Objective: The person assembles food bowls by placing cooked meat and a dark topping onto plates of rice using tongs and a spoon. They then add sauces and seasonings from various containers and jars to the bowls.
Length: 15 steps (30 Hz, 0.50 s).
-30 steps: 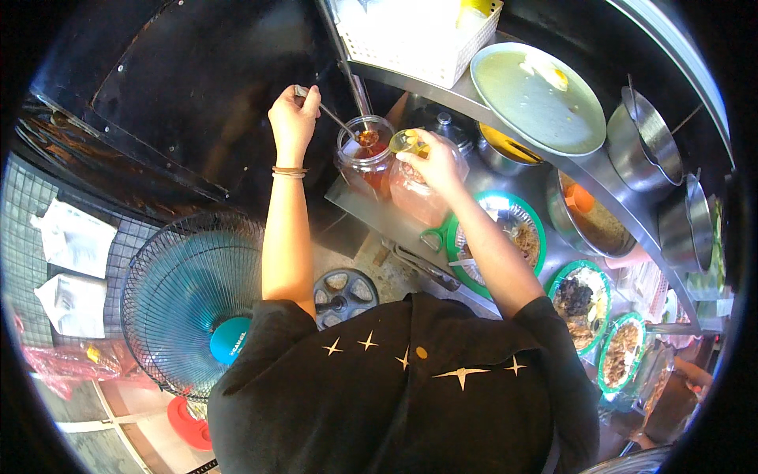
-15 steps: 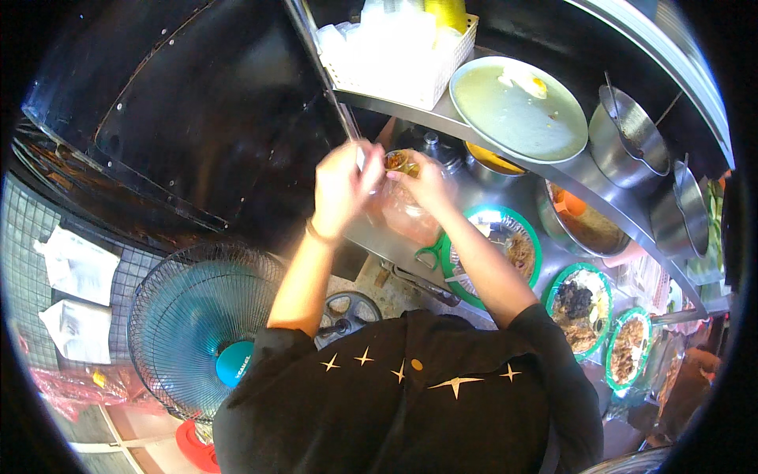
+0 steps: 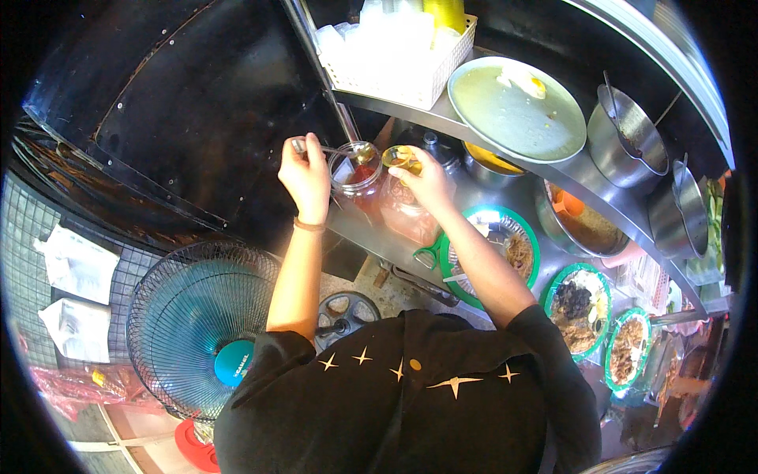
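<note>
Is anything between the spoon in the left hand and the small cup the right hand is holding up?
Nothing visible. The left hand holds the metal spoon over the open glass jar. Its bowl sits just left of the small clear cup pinched in the right hand, with only open air between them.

At your far left, two white paper packets (image 3: 75, 265) hang one above the other on the wire mesh. Below them lies a crumpled pink plastic bag (image 3: 79, 387). The blue fan's hub carries a round teal label (image 3: 234, 363).
</note>
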Each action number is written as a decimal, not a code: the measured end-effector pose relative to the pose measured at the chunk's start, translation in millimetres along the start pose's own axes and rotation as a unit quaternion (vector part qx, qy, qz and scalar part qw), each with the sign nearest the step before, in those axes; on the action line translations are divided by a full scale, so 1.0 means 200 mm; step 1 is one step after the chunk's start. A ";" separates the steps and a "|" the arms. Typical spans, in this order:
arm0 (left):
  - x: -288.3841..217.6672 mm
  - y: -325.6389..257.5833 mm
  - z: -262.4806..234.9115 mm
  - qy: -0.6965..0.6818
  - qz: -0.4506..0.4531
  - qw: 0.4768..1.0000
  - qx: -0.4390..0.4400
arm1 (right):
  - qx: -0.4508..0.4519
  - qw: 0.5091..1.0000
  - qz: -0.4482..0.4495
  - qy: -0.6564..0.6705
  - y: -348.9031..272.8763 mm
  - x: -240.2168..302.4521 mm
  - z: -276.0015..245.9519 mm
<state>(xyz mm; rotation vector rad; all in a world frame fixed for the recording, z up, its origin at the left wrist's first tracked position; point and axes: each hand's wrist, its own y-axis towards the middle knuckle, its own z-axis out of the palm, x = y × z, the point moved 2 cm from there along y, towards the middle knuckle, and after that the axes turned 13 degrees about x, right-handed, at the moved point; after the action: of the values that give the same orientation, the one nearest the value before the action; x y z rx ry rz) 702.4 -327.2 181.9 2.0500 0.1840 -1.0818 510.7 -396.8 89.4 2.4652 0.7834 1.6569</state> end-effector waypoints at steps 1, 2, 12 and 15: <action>0.07 0.01 0.02 0.089 0.015 0.996 0.001 | 0.001 1.000 -0.007 0.004 0.00 0.01 0.01; 0.08 0.00 0.06 0.114 0.035 0.993 0.023 | -0.002 1.000 -0.011 0.006 0.00 0.02 0.00; 0.40 -0.01 0.36 0.116 -0.094 0.918 0.368 | -0.012 0.999 -0.051 0.008 0.00 0.02 -0.02; 0.43 0.04 0.33 0.029 -0.150 0.930 0.335 | -0.020 0.999 -0.040 -0.028 -0.01 0.03 -0.02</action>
<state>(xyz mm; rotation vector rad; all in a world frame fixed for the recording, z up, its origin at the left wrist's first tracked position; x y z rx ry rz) 718.0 -398.1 100.3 2.7318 0.1779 -1.4080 507.2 -392.7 95.9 2.4086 0.8213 1.5558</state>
